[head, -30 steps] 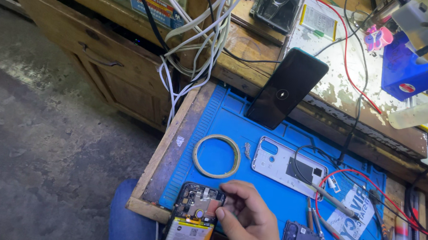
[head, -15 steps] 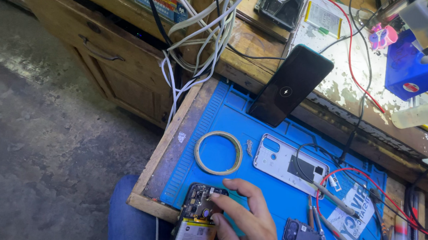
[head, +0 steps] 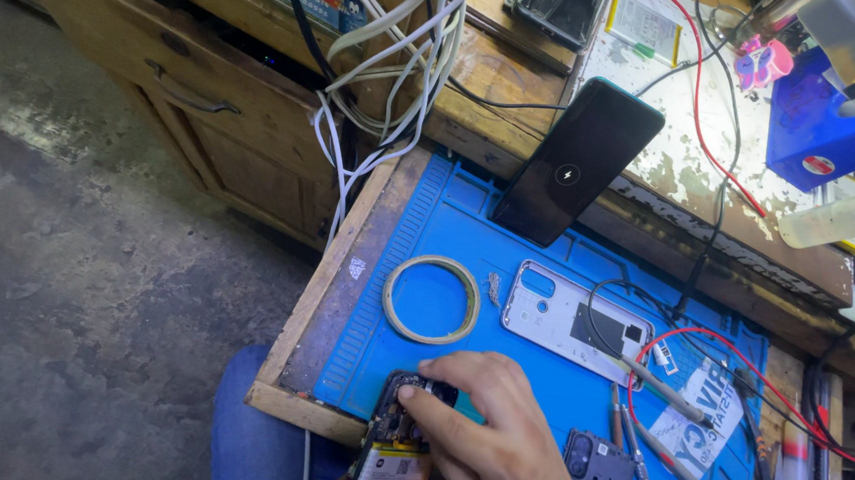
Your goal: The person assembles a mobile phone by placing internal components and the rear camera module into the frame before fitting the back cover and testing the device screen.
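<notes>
While the right hand (head: 493, 445) pressed down, its fingers (head: 436, 406) gripped the opened phone (head: 392, 453). Circuitry and battery showed. Left hand's grip unclear.

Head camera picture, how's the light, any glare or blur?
Head view: brightest at the upper right, where the worn white benchtop is nearly washed out; the floor at left is dim. The propped dark phone shows a soft sheen, no harsh glare. The blue mat is sharp. The right hand on the opened phone is cut off by the bottom edge.
</notes>
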